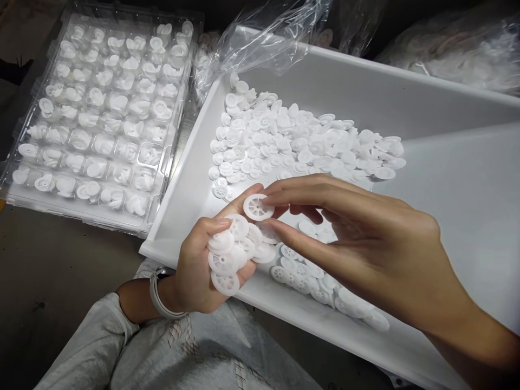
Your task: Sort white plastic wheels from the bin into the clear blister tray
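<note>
My left hand is cupped palm up over the near edge of a white bin, its thumb resting on a heap of white plastic wheels. Between the thumb and fingers of my right hand is one spoked white wheel, tilted toward me just above the left hand's fingers. Loose white wheels lie piled along the far left part of the bin. A second group of wheels lies below my right hand, partly hidden by it.
Left of the bin stands a clear compartment tray, its pockets holding small white parts. Clear plastic film drapes over the bin's back left corner. Behind the bin at right lies a bag of pale parts.
</note>
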Demonstrator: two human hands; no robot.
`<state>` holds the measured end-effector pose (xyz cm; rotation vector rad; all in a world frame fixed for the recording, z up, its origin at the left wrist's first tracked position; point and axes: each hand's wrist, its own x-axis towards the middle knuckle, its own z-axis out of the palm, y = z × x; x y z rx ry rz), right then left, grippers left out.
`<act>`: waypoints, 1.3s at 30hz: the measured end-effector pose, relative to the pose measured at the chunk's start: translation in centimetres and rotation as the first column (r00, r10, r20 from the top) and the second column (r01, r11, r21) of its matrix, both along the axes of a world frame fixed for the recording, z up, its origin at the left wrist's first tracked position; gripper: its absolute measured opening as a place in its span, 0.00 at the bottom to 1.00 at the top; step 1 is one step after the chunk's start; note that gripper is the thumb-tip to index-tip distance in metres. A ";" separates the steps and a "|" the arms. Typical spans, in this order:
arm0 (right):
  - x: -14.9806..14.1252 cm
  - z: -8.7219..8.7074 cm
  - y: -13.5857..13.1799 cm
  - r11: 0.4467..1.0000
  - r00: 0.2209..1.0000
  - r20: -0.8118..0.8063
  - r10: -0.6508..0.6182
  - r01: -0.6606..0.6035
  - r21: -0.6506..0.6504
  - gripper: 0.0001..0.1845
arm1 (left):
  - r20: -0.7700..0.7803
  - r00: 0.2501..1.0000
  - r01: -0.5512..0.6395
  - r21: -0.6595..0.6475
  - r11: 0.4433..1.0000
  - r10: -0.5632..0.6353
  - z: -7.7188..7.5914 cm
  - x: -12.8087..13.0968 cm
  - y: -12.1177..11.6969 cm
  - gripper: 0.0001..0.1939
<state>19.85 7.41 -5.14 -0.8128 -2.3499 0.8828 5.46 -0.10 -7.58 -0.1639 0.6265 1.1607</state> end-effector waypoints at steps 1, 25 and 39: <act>0.0 0.0 0.0 1.000 1.000 -0.002 -0.009 0.009 -0.012 0.14 | 0.004 1.000 0.004 0.022 1.000 -0.005 0.0 0.0 0.0 0.29; 1.9 -0.6 -0.6 0.995 0.999 0.046 -0.009 0.014 -0.098 0.15 | 0.067 0.997 -0.052 0.120 0.991 0.044 0.3 0.2 -0.3 0.27; 1.7 -1.0 -0.6 0.997 0.998 -0.017 -0.060 0.059 -0.052 0.16 | 0.097 0.993 -0.075 0.117 0.990 0.064 0.3 0.3 -0.4 0.29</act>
